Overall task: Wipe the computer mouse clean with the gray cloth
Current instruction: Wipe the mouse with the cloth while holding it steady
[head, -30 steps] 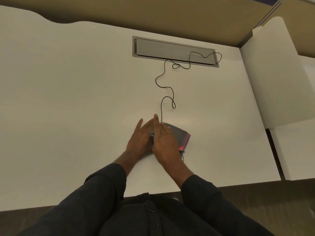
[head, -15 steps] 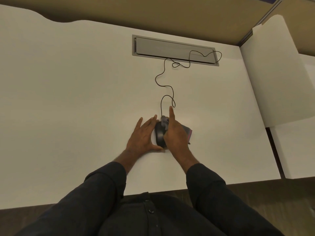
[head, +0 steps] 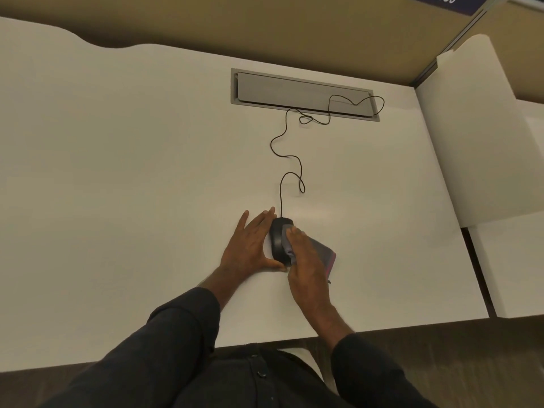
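A person in dark sleeves is standing at a white bench [head: 117, 172], looking down on both hands near its front edge. The black computer mouse [head: 278, 240] is sitting on the bench between the two hands, a little right of the middle, with its nose pointing away from the person. The left hand [head: 250, 248] is lying against the left side of the mouse, its fingers [head: 259, 220] stretched out straight along that side and the thumb reaching round to the near end of the mouse, so it is bracing the mouse rather than clenching round it. The right hand [head: 306, 260] is pressing the gray cloth [head: 319, 251] down onto the top and right side of the mouse; its fingers are lying fairly flat on the cloth, and whether they are pinching any fold of it cannot be told from here. The cloth is spreading out to the right from under that hand onto the bench, showing a reddish edge. A thin black cable [head: 287, 156] is running from the nose of the mouse in loose loops across the bench to a gray hatch [head: 294, 92] set into the bench near the back, where it is crossing the right end of the lid. A white panel [head: 471, 142] is standing at the right end of the bench.
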